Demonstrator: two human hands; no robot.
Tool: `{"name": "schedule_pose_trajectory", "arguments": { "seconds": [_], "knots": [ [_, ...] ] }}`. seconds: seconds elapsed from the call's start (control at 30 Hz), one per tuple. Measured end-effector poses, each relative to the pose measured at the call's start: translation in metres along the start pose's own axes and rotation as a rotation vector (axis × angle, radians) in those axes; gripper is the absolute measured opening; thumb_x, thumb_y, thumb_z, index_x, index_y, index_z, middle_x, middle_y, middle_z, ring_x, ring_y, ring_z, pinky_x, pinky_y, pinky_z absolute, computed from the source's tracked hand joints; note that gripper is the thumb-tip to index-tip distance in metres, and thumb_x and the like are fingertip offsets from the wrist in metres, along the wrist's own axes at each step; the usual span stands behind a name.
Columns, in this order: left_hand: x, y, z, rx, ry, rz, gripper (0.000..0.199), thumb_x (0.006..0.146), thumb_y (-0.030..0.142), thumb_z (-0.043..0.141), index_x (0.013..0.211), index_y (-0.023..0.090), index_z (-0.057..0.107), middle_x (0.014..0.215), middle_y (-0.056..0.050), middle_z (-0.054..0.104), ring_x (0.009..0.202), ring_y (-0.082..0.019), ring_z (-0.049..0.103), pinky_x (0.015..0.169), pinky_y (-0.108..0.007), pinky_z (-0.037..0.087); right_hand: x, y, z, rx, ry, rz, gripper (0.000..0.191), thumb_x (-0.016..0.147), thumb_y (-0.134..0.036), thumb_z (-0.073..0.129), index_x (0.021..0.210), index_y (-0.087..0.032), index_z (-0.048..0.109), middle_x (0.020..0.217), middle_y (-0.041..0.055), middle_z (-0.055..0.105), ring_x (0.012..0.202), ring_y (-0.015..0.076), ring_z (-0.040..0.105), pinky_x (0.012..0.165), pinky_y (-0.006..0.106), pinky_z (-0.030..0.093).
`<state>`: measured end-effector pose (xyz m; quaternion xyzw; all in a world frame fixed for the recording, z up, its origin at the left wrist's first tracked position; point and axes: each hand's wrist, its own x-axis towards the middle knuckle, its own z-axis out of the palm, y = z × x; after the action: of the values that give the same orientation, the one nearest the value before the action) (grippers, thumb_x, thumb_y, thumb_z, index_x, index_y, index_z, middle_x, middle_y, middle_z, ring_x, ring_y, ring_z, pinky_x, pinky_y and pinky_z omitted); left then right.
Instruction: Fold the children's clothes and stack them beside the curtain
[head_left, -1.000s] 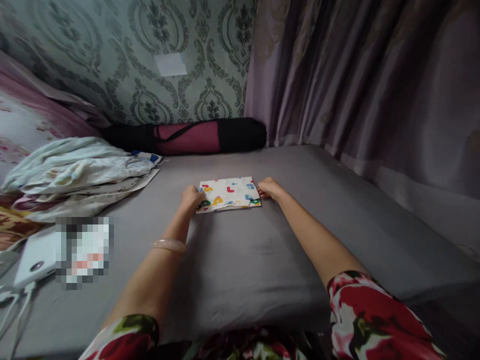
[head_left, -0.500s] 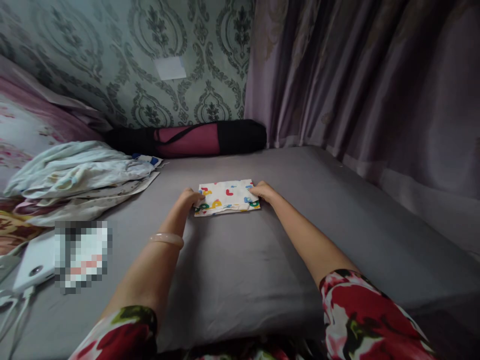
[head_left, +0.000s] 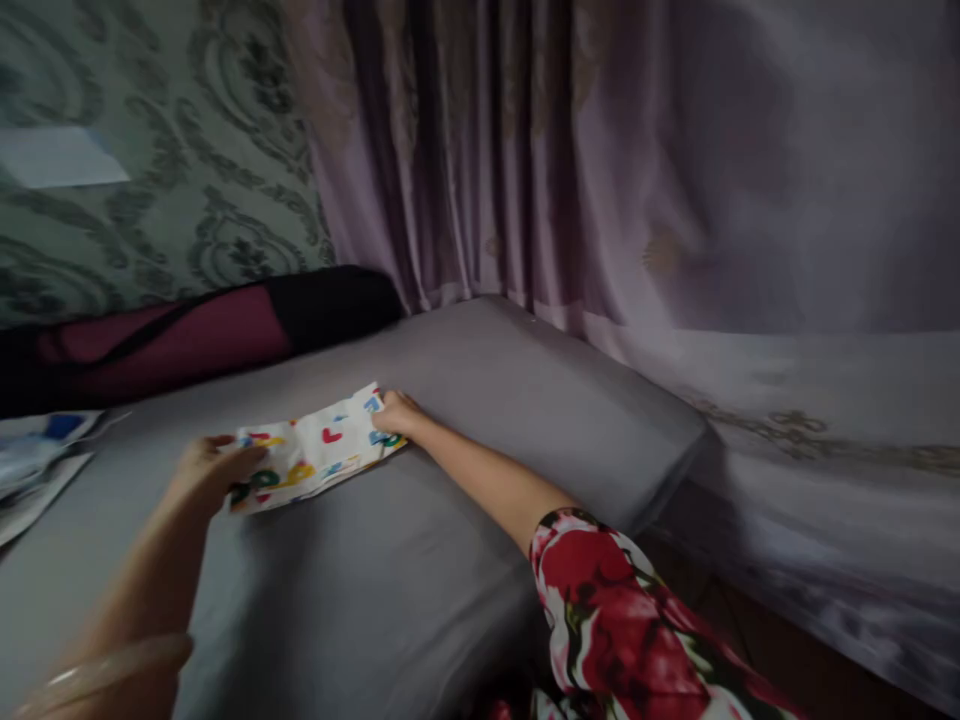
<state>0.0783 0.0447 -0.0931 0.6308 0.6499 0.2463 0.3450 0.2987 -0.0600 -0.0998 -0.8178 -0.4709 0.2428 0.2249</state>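
Turned further right than half a second ago, our view now has the cloth left of centre and slanting, its right end higher in view than its left. At the far left, a white card sits on the patterned wall, and below it a pile shows partly at the edge. We wear a pale bangle on the left. Our left grip is closed on the cloth's left end, thumb across its face. Black and dark pink, the bag lies along the wall behind. White with coloured prints, the cloth is folded; we cannot tell whether it touches the bed or hangs just above it. Our right grip pinches its right end. Further right is our floral sleeve, and beyond the bed the curtain hangs in folds.
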Motion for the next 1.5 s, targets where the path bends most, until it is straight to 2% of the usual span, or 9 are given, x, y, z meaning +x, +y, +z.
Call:
{"name": "schedule_pose_trajectory", "arguments": {
  "seconds": [0.07, 0.13, 0.33, 0.57, 0.87, 1.13, 1.27, 1.4, 1.5],
  "knots": [
    [-0.012, 0.011, -0.002, -0.101, -0.06, 0.019, 0.067, 0.071, 0.023, 0.072, 0.134, 0.027, 0.048, 0.04, 0.016, 0.052, 0.045, -0.009, 0.054, 0.048, -0.015, 0.041, -0.003, 0.005, -0.004, 0.013, 0.017, 0.0, 0.028, 0.073, -0.022, 0.068, 0.1, -0.017, 0.074, 0.109, 0.0062, 0.075, 0.103, 0.0221, 0.068, 0.071, 0.019, 0.048],
    [-0.025, 0.024, -0.002, -0.179, -0.101, 0.075, 0.078, 0.071, 0.02, 0.071, 0.141, 0.031, 0.04, 0.043, 0.017, 0.054, 0.045, -0.007, 0.053, 0.049, -0.014, 0.041, -0.006, 0.014, -0.01, 0.032, 0.039, -0.004, 0.023, 0.075, -0.023, 0.069, 0.096, -0.018, 0.075, 0.103, 0.0029, 0.076, 0.098, 0.0202, 0.07, 0.067, 0.017, 0.047],
    [-0.055, 0.065, 0.02, -0.362, -0.294, 0.124, 0.036, 0.068, 0.015, 0.068, 0.104, 0.022, 0.068, 0.055, 0.01, 0.063, 0.051, -0.006, 0.055, 0.05, -0.014, 0.042, -0.012, 0.067, -0.047, 0.148, 0.139, 0.022, 0.02, 0.082, -0.025, 0.065, 0.098, -0.017, 0.073, 0.091, 0.0018, 0.076, 0.084, 0.0151, 0.069, 0.061, 0.016, 0.047],
    [-0.089, 0.116, 0.1, -0.581, -0.528, 0.137, 0.034, 0.062, 0.009, 0.072, 0.095, 0.014, 0.069, 0.074, 0.0, 0.07, 0.058, -0.009, 0.061, 0.053, -0.016, 0.049, -0.036, 0.155, -0.125, 0.41, 0.301, 0.168, 0.025, 0.073, -0.007, 0.065, 0.096, -0.013, 0.071, 0.077, 0.001, 0.072, 0.067, 0.0111, 0.066, 0.054, 0.014, 0.047],
    [-0.15, 0.164, 0.216, -0.729, -0.821, 0.158, 0.045, 0.069, 0.003, 0.062, 0.113, 0.013, 0.063, 0.092, -0.006, 0.071, 0.07, -0.014, 0.067, 0.066, -0.026, 0.057, -0.071, 0.249, -0.216, 0.21, 0.479, 0.345, 0.028, 0.073, -0.006, 0.058, 0.097, -0.013, 0.07, 0.078, 0.0016, 0.072, 0.065, 0.0103, 0.064, 0.055, 0.015, 0.045],
    [-0.19, 0.181, 0.289, -0.806, -0.974, 0.14, 0.064, 0.07, 0.004, 0.067, 0.131, 0.015, 0.051, 0.103, -0.009, 0.069, 0.085, -0.019, 0.069, 0.078, -0.034, 0.058, -0.067, 0.298, -0.261, 0.009, 0.527, 0.407, 0.039, 0.07, -0.004, 0.056, 0.106, -0.015, 0.069, 0.09, 0.0042, 0.073, 0.072, 0.0148, 0.066, 0.06, 0.019, 0.05],
    [-0.191, 0.176, 0.316, -0.72, -0.971, 0.24, 0.069, 0.072, 0.002, 0.058, 0.138, 0.016, 0.045, 0.108, -0.01, 0.067, 0.092, -0.019, 0.068, 0.084, -0.035, 0.057, -0.063, 0.309, -0.263, -0.092, 0.514, 0.406, 0.042, 0.074, -0.006, 0.057, 0.113, -0.017, 0.068, 0.1, 0.0066, 0.074, 0.087, 0.0193, 0.068, 0.072, 0.023, 0.052],
    [-0.185, 0.163, 0.331, -0.455, -0.738, 0.587, 0.063, 0.072, 0.004, 0.054, 0.134, 0.018, 0.052, 0.124, -0.012, 0.062, 0.113, -0.022, 0.06, 0.099, -0.038, 0.049, -0.064, 0.317, -0.25, -0.276, 0.53, 0.39, 0.04, 0.084, -0.01, 0.051, 0.121, -0.019, 0.064, 0.117, 0.0099, 0.07, 0.11, 0.0239, 0.063, 0.09, 0.029, 0.048],
    [-0.184, 0.155, 0.328, -0.22, -0.573, 0.793, 0.057, 0.075, 0.008, 0.054, 0.132, 0.015, 0.055, 0.135, -0.015, 0.055, 0.125, -0.026, 0.052, 0.108, -0.043, 0.039, -0.065, 0.325, -0.235, -0.367, 0.531, 0.412, 0.041, 0.09, -0.011, 0.044, 0.128, -0.02, 0.06, 0.119, 0.011, 0.069, 0.113, 0.0246, 0.062, 0.092, 0.031, 0.047]
  ]
}}
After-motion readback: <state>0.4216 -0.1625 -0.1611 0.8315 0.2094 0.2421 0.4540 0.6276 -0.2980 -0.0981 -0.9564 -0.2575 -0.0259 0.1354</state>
